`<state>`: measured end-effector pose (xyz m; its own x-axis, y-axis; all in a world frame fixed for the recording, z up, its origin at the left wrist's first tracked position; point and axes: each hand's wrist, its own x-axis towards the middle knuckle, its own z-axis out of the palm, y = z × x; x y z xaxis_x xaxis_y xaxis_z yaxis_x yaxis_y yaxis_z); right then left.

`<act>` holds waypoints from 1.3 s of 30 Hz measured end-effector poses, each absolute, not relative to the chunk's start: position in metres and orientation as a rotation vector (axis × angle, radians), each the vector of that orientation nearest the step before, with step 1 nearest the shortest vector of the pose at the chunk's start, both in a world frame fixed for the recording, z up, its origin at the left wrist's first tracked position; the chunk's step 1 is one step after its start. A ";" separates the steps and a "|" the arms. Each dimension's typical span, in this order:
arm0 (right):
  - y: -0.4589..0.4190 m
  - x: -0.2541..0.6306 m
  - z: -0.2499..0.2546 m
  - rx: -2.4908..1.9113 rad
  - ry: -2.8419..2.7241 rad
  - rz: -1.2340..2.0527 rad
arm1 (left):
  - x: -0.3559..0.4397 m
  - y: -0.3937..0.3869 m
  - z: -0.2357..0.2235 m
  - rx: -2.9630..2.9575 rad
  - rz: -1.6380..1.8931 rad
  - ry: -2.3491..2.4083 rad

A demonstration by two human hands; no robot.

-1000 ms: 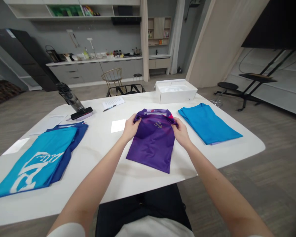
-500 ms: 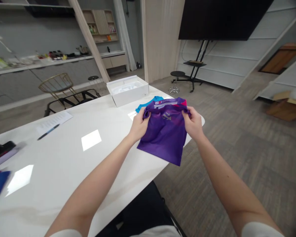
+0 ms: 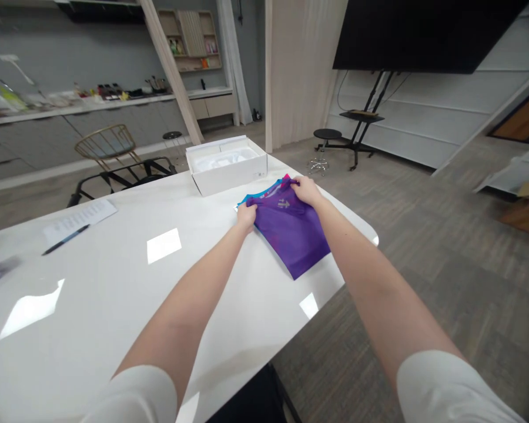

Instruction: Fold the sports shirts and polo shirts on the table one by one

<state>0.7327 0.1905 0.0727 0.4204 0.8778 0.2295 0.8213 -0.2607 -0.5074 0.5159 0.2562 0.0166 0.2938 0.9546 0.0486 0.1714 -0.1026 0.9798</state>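
Observation:
A folded purple sports shirt (image 3: 293, 235) with a grey chest logo and a pink patch at the collar lies at the right end of the white table (image 3: 194, 311). My left hand (image 3: 247, 216) pinches its upper left corner. At the upper right corner, my right hand (image 3: 306, 190) is closed on the cloth near the collar. Beneath the purple shirt is a bright blue garment (image 3: 261, 194), of which only a strip along the far edge shows.
An open white box (image 3: 229, 176) stands just beyond the shirts. Further left lie a printed sheet (image 3: 101, 211) and a pen (image 3: 66, 239). A metal-framed chair (image 3: 106, 144) and a round stool (image 3: 327, 135) stand past the table's far side.
Both hands have lowered the purple shirt and moved it left, over the blue garment. It hung tilted above the table corner before and now lies flatter, turned somewhat.

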 end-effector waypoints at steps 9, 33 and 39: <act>0.211 0.711 0.038 -2.269 -1.239 -0.089 | 0.501 0.269 0.013 1.741 1.171 1.350; 0.094 0.481 0.002 -1.677 -1.692 0.403 | 0.255 0.139 0.019 2.390 0.570 1.126; 0.113 0.361 -0.005 -1.484 -1.576 0.921 | 0.118 0.120 0.021 2.246 0.550 1.379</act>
